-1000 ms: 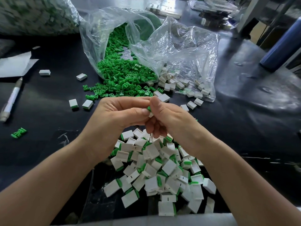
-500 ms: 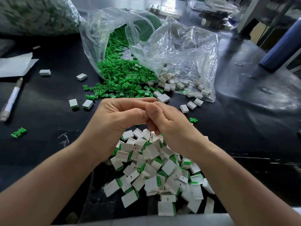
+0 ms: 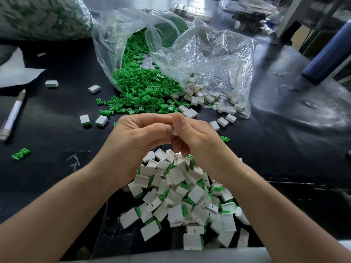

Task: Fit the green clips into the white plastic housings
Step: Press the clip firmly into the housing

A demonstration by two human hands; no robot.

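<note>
My left hand (image 3: pixel 136 137) and my right hand (image 3: pixel 191 137) meet above the black table, fingertips pressed together around one small white housing (image 3: pixel 174 131); only a sliver of it shows between the thumbs, and no green clip is visible in it. Below the hands lies a heap of white housings with green clips fitted (image 3: pixel 182 202). Loose green clips (image 3: pixel 144 92) spill from a clear plastic bag (image 3: pixel 117 44) behind the hands. Empty white housings (image 3: pixel 207 97) lie at the mouth of a second clear bag (image 3: pixel 224 59).
A pen (image 3: pixel 13 114) and white paper (image 3: pixel 15 73) lie at the left. Stray housings (image 3: pixel 95 120) and a stray clip (image 3: pixel 20 153) dot the black table (image 3: pixel 284 149). A blue cylinder (image 3: pixel 330 54) stands far right. A pale edge (image 3: pixel 171 255) runs along the bottom.
The green clip tip seen between my fingers a second ago is no longer visible. Both hands have pressed closer together around the housing and stayed in place.
</note>
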